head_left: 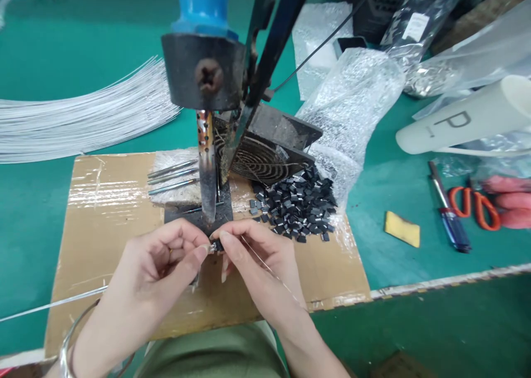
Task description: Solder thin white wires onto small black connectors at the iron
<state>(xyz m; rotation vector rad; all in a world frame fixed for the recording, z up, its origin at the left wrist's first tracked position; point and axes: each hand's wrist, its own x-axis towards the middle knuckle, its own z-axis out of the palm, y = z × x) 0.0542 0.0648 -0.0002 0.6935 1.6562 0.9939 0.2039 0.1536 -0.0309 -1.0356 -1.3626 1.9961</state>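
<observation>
My left hand (pixel 161 278) is closed in a pinch, its thumb and forefinger on the end of a white wire (pixel 78 296) that runs out past the wrist to the left. My right hand (pixel 259 262) pinches a small black electronic component (pixel 217 246), which meets the wire end between both hands' fingertips. A thin silvery wire (pixel 265 264), like solder, passes over the right hand's fingers. Just above the fingertips, the soldering iron (pixel 206 167) points straight down in a clamp under its blue handle (pixel 203 4).
Behind the iron a fan (pixel 265 156) leans beside a pile of black components (pixel 296 203). Metal rods (pixel 174 173) lie on the cardboard (pixel 112 212), with a bundle of white wires (pixel 83 123) beyond. Rightward are bubble wrap (pixel 352 107), a yellow sponge (pixel 402 229), a screwdriver (pixel 450 212) and scissors (pixel 475 206).
</observation>
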